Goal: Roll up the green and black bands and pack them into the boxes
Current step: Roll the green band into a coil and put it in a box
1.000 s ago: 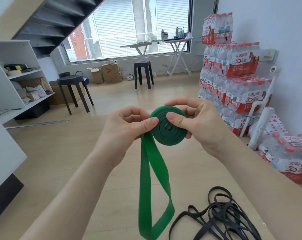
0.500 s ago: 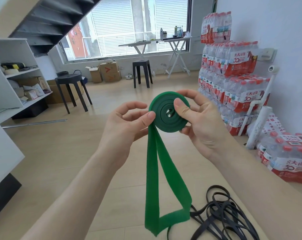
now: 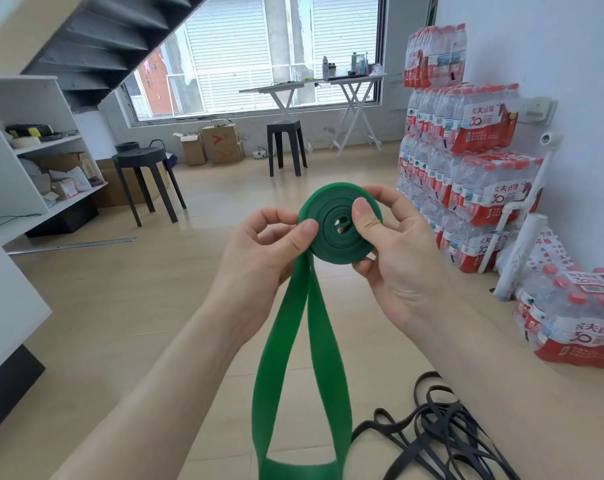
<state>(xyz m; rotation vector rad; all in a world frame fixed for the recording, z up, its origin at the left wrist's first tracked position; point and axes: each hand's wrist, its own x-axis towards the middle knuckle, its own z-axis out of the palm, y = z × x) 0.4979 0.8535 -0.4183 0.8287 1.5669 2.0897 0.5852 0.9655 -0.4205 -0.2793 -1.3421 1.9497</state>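
Rolling green band point(image 3: 328, 242): coil pinched flat between thumb and fingers of right hand point(image 3: 397, 258), rim nipped by thumb and forefinger of left hand point(image 3: 259, 251), loose loop hanging beneath; best fed taut, edges flush.

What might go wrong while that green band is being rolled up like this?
The green band is held only by pinches of the left hand and right hand; a slip would likely let the coil spring loose. Its hanging loop may twist, or snag on the tangled black bands below.
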